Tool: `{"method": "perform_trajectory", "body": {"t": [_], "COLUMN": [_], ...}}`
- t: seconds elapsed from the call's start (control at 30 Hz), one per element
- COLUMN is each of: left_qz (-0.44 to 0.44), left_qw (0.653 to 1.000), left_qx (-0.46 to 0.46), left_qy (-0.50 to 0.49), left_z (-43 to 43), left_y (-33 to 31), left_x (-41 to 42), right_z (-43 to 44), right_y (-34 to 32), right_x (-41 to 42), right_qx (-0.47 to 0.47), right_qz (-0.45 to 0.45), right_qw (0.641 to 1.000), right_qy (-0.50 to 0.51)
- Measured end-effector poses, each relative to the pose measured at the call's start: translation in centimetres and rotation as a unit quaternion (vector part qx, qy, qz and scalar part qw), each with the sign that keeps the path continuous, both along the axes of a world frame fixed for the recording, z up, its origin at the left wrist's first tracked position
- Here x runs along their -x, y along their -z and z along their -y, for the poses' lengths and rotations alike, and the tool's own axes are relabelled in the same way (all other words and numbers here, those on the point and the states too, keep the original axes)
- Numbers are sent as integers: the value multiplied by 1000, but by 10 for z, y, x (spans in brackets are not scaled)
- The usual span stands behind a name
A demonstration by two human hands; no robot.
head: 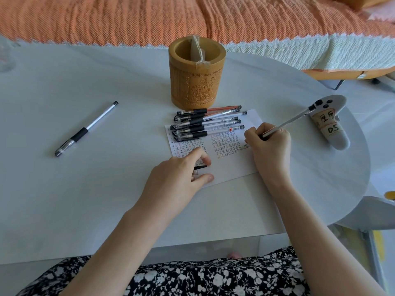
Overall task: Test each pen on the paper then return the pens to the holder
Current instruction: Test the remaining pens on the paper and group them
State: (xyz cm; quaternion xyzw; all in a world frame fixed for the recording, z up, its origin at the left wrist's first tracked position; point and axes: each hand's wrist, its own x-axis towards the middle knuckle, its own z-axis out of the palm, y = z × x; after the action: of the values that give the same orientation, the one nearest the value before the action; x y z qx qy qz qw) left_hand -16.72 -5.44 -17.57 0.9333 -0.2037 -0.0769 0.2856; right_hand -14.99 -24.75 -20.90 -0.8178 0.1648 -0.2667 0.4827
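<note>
Floral dress [171,278] at the bottom edge, then both forearms out over the counter [96,199]. Right grip [267,144] is closed around a pen [286,122], writing hold, barrel angled up and to the right, tip end down at the right edge of the paper [230,167]; the tip itself is hidden behind my fingers. Left grip [181,174] rests on the paper's near-left corner, pinning it, fingers curled and pinching a small black piece, probably the cap [201,167] of this pen. Paper already carries rows of test marks in two columns, so testing looks well underway, but I can't tell which pens made them. Row of capped pens [207,124] lies side by side across the far end of the paper, just in front of the holder [197,82]. One more capped pen, the loose pen [85,129], sits on the counter well apart to the left. Holder stands upright with only a plastic-wrapped item [197,52] showing inside, no pens. My read: current pen mid-test, return step not yet started. Left to do: recap this one, test any untested ones, then put every pen in the holder.
</note>
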Motion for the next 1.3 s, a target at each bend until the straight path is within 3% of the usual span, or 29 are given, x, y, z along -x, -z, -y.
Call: {"method": "perform_trajectory", "body": {"t": [1.3], "left_qz": [10], "left_qw": [1000], "left_qx": [3], "left_qy": [-3], "left_z": [0], "left_y": [1], "left_x": [1], "right_z": [0], "right_y": [0], "right_x": [0], "right_qx": [-30], "right_qz": [-3], "right_qw": [999], "right_qy": [-28]}}
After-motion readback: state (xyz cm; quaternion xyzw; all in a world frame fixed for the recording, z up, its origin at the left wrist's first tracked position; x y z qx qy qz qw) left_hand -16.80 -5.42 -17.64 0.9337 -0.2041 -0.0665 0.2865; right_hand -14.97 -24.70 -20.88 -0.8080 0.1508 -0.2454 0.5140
